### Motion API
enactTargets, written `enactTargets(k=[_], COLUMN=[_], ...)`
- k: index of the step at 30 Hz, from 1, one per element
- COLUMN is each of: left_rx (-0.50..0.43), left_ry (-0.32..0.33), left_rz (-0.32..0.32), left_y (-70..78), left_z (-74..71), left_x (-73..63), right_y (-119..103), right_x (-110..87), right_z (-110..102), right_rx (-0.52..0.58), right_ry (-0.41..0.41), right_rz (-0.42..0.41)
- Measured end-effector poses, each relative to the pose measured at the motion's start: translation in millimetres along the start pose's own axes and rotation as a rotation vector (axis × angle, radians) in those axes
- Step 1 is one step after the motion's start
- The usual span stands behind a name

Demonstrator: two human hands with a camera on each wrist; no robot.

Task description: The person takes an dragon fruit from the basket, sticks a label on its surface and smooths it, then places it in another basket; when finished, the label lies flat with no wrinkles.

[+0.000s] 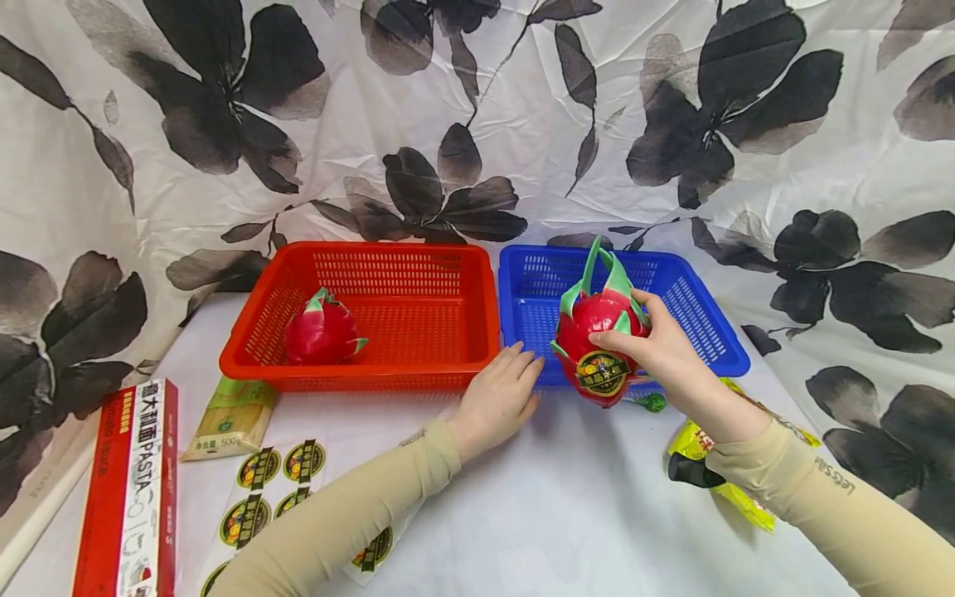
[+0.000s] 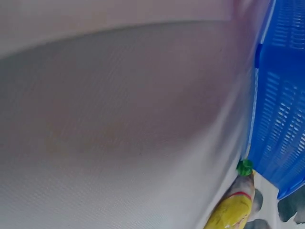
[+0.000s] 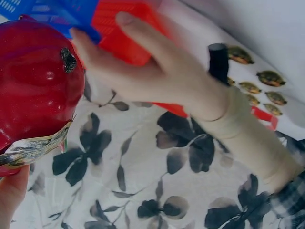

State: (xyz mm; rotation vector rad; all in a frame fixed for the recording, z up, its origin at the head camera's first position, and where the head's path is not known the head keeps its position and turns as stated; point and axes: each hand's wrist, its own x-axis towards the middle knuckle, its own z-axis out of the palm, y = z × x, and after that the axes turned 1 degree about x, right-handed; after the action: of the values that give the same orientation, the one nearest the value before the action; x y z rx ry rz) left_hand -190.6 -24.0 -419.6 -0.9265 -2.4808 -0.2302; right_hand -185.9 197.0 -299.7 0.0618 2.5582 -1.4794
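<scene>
My right hand (image 1: 660,344) grips a red dragon fruit (image 1: 589,327) with green leaf tips, thumb and fingers on its side, held up over the front rim of the blue basket (image 1: 716,365). A round black-and-gold sticker (image 1: 602,373) is on the fruit; in the right wrist view a sticker edge (image 3: 40,143) stands off its skin. My left hand (image 1: 498,402), holding nothing, has its fingers extended by the front corner where the baskets meet. A second dragon fruit (image 1: 322,330) lies in the red basket (image 1: 418,373), at its left.
Sheets of round stickers (image 1: 246,521) lie at front left, partly under my left arm. Beside them are a red-and-white pasta box (image 1: 134,489) and a noodle packet (image 1: 231,419). A yellow packet (image 1: 734,497) is by my right forearm, near a small green thing (image 1: 653,402).
</scene>
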Motion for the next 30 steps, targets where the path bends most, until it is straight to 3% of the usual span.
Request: enactTargets(k=[5,11,21,30], left_rx=[-0.002,0.046,0.074,0.101], left_ry=[0.055,0.084,0.039,0.041], left_rz=[-0.028,-0.011,-0.008,-0.009], left_y=[1.7,3.2,7.1,6.7], left_z=[5.5,9.2,8.4,8.5], left_x=[-3.0,-4.9,-8.7,-10.6], right_y=[-10.6,-17.5,-12.8,-3.0], right_x=[14.7,31.3,59.8,91.0], right_z=[1.5,6.7,11.8,26.0], right_rx=[0.026,0.021,0.040,0.044], right_ry=[0.008,0.024,0.044,0.050], right_rz=[0.001,-0.010,0.000,0.023])
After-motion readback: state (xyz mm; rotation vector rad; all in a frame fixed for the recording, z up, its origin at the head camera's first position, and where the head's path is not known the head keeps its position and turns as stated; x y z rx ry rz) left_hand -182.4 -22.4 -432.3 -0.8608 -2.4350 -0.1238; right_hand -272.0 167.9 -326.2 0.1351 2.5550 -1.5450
